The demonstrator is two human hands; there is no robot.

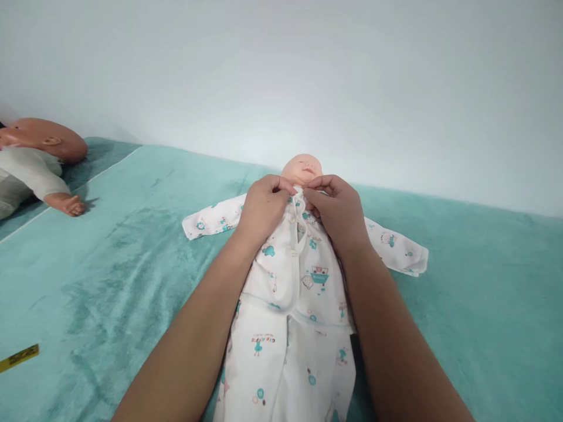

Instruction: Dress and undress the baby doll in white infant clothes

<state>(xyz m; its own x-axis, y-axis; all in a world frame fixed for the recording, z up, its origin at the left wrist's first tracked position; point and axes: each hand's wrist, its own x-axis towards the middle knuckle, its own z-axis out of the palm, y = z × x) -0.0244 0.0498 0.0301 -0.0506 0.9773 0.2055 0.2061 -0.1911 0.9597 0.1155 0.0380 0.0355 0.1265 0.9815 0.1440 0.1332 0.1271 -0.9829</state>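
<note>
A baby doll lies on its back, dressed in a white printed shirt and matching trousers. Its sleeves spread out to both sides. At the neck, my left hand pinches the left edge of the shirt's front opening. Opposite it, my right hand grips the other edge near the collar, thumb and fingers closed. A button shows lower on the front, and the opening gapes above it. What sits exactly between the fingertips is partly hidden.
A second doll in pale clothing lies at the far left. A yellow strip with dark markings rests on the green cloth. Behind the surface rises a white wall.
</note>
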